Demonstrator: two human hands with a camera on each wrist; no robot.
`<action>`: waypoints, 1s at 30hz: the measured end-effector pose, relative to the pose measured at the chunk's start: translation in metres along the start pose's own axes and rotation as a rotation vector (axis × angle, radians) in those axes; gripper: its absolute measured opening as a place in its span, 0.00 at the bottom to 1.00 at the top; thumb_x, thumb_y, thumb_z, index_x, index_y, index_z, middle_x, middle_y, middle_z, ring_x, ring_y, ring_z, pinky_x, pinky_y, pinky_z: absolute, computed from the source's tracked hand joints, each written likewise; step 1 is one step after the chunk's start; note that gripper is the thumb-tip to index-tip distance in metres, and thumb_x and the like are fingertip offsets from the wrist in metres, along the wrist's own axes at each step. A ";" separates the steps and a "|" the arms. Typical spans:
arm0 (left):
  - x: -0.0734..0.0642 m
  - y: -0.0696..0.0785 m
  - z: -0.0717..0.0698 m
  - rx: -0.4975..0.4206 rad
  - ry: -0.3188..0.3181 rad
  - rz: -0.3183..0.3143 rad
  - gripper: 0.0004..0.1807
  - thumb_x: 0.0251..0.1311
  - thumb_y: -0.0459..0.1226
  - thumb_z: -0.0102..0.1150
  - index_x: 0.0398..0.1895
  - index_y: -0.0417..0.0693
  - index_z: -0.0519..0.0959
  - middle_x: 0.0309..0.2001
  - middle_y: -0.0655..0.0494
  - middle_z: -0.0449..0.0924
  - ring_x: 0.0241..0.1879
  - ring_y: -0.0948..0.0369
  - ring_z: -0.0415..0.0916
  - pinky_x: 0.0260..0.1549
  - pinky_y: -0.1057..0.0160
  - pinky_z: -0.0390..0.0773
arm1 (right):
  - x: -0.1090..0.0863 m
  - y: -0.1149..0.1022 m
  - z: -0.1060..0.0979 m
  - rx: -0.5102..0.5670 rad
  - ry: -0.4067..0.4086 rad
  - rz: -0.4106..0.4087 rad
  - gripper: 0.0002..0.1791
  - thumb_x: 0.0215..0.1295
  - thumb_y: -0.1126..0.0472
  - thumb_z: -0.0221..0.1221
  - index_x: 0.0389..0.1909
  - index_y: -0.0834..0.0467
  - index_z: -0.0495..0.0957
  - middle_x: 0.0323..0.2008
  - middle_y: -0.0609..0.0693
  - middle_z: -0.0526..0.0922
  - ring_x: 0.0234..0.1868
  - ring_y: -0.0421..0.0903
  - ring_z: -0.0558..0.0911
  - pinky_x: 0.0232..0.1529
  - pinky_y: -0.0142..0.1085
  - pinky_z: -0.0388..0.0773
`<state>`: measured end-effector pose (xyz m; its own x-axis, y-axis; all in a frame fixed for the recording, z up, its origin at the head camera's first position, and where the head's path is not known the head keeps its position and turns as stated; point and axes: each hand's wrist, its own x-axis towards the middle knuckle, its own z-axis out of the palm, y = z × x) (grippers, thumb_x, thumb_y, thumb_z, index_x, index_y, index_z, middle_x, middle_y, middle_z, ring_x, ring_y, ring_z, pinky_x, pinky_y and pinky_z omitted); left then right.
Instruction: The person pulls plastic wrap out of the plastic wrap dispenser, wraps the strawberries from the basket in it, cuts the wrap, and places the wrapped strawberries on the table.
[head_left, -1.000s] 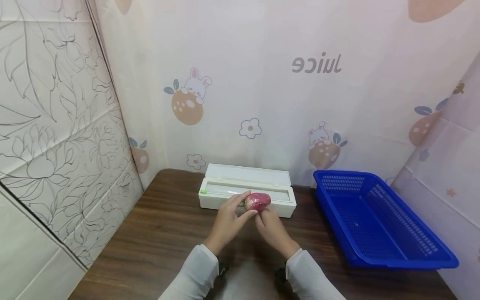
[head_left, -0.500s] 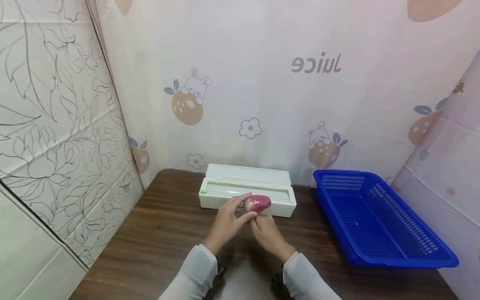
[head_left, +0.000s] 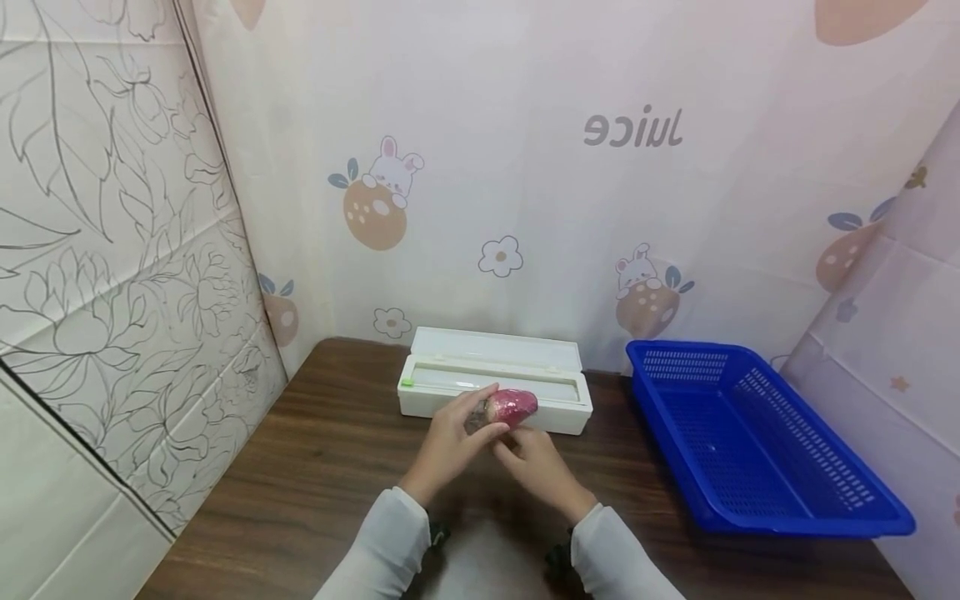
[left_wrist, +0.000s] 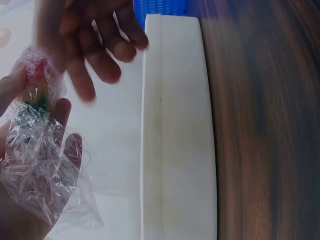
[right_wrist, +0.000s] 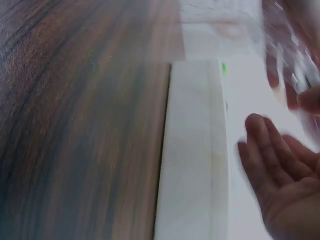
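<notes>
My left hand point(head_left: 453, 437) holds a pinkish-red, fruit-shaped thing point(head_left: 514, 406) in front of a white film dispenser box point(head_left: 422, 405), thumb on the near side and fingers on the far side. Clear cling film point(left_wrist: 40, 170) wraps it and hangs in loose crumpled folds over the left palm in the left wrist view. That view also shows green and yellow patches beneath the film. Just below and right of the wrapped thing is my right hand point(head_left: 542, 471). In the right wrist view its fingers point(right_wrist: 272, 150) are loosely extended and hold nothing.
The dispenser's lid point(head_left: 495, 346) stands raised at the back, and a small green slider point(head_left: 407, 382) sits at its left end. A blue plastic basket point(head_left: 697, 492) stands on the right of the brown wooden table point(head_left: 300, 467). Patterned curtains point(head_left: 480, 167) enclose the back and sides.
The right hand has drawn slightly left and down under the wrapped thing. My left hand and the wrapped thing have shifted a little to the left.
</notes>
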<state>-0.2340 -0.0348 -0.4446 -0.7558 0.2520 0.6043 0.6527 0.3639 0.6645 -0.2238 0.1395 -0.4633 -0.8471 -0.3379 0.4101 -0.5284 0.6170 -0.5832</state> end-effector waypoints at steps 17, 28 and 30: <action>-0.002 -0.006 -0.009 0.038 -0.084 0.032 0.33 0.51 0.51 0.63 0.63 0.61 0.69 0.56 0.57 0.76 0.53 0.65 0.70 0.51 0.57 0.77 | 0.004 0.008 -0.032 0.556 -0.027 0.218 0.25 0.67 0.60 0.54 0.63 0.61 0.65 0.60 0.62 0.71 0.56 0.47 0.73 0.52 0.35 0.76; -0.003 -0.002 -0.005 0.037 -0.061 0.028 0.32 0.50 0.49 0.65 0.62 0.62 0.70 0.57 0.58 0.76 0.53 0.67 0.70 0.51 0.58 0.77 | 0.005 0.003 -0.020 0.662 -0.048 0.326 0.21 0.68 0.61 0.52 0.59 0.64 0.67 0.56 0.60 0.75 0.52 0.48 0.74 0.53 0.38 0.75; -0.004 -0.001 -0.005 0.059 -0.054 0.014 0.33 0.49 0.50 0.65 0.62 0.63 0.71 0.55 0.59 0.77 0.51 0.67 0.71 0.49 0.58 0.78 | 0.005 0.002 -0.018 0.752 -0.061 0.359 0.22 0.68 0.63 0.51 0.61 0.65 0.65 0.58 0.61 0.72 0.54 0.48 0.73 0.56 0.39 0.74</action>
<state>-0.2320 -0.0404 -0.4456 -0.7491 0.3050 0.5880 0.6605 0.4120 0.6277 -0.2279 0.1520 -0.4493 -0.9614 -0.2621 0.0837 -0.1035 0.0626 -0.9927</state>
